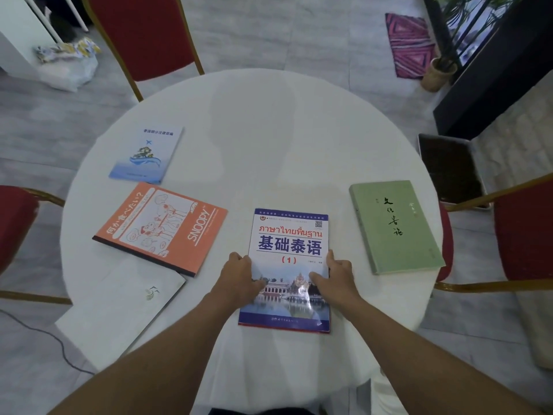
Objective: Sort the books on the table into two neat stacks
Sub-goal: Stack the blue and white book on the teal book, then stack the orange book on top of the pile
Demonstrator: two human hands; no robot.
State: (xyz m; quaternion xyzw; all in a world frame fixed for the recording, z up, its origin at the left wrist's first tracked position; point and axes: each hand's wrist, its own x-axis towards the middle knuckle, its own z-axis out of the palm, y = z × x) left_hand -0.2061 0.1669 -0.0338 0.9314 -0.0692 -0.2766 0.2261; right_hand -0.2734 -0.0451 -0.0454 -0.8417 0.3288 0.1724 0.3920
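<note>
Several books lie apart on a round white table (269, 139). A blue-and-white Thai language textbook (289, 235) lies flat at the near middle. My left hand (239, 275) grips its left edge and my right hand (336, 278) grips its right edge, thumbs on the cover. An orange Snoopy book (179, 232) lies to the left, and a small light-blue booklet (149, 151) beyond it. A green book (395, 226) rests at the right. A white folder-like book (119, 307) overhangs the near-left table edge.
Red chairs with gold frames stand at the far side (143, 34), the left (15, 223) and the right (520, 232). A planter tray of soil (449, 172) sits on the floor to the right. A cable (45, 336) runs along the floor at left.
</note>
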